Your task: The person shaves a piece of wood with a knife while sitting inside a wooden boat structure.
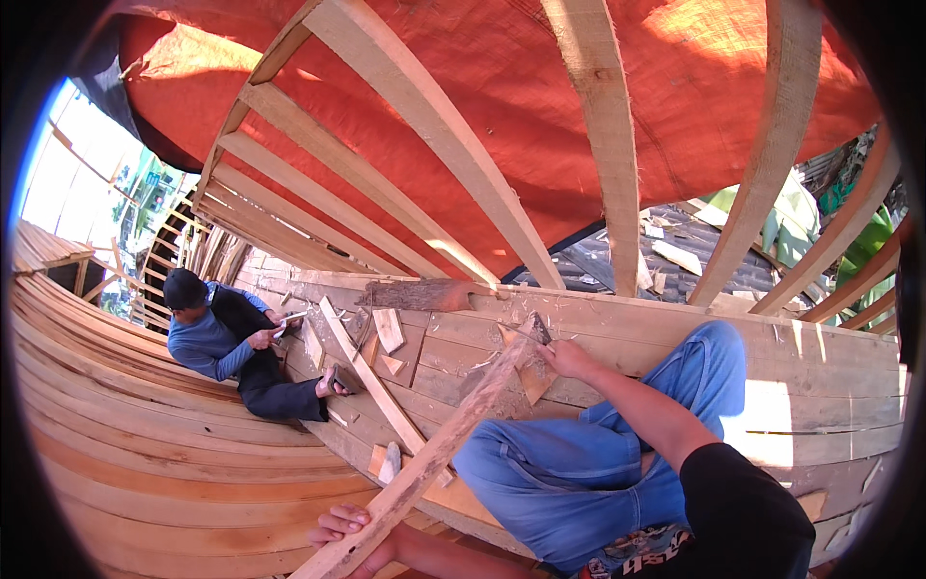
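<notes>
A long, rough-edged wooden plank (436,455) slants from the lower left up to the middle of the head view. My left hand (342,526) is wrapped round its near end. At the far end, my right hand (567,358) is closed on a tool with a dark, narrow blade (539,329); the grip hides its handle, so I cannot tell its exact kind. The blade lies close to the plank's tip, and whether it touches is unclear. Beneath that tip is a flat wood offcut (536,378) on the boards.
A person (207,328) in a blue top sits at the left, holding a small light-coloured object. Nearby lie a narrow wooden strip (371,381), a bark-covered piece (417,294), offcuts and shavings. Curved wooden ribs (603,125) rise ahead, before an orange tarp (502,116).
</notes>
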A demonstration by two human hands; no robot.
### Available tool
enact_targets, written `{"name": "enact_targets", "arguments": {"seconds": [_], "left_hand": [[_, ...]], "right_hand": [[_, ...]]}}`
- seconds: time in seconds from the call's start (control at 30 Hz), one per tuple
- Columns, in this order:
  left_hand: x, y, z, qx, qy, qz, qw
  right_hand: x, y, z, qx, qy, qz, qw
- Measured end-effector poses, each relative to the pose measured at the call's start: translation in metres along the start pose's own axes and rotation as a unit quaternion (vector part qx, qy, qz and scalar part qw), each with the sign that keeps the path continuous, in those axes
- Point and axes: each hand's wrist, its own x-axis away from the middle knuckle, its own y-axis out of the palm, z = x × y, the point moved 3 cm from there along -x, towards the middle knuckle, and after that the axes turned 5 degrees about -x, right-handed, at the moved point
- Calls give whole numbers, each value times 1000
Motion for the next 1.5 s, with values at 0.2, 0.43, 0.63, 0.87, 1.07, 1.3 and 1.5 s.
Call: {"name": "enact_targets", "arguments": {"seconds": [0.2,0.43,0.63,0.87,1.07,1.3,1.5], "left_hand": [[0,-3,-2,-8,5,41,999],[4,-7,-4,104,-1,-59,993],[4,45,8,53,0,-115,992],[-3,54,12,19,-40,-102,994],[-6,61,4,-8,-88,-161,983],[6,94,-31,1,-95,-156,983],[5,96,-43,8,-82,-148,986]], "right_hand": [[0,-1,-10,9,20,-18,1000],[-9,-5,0,24,49,-28,998],[-11,-20,23,27,73,-62,995],[0,-27,19,-1,115,-70,991],[-12,-21,28,-60,102,-104,988],[0,-14,21,-78,81,-81,990],[-3,-2,18,-111,78,-84,987]]}}
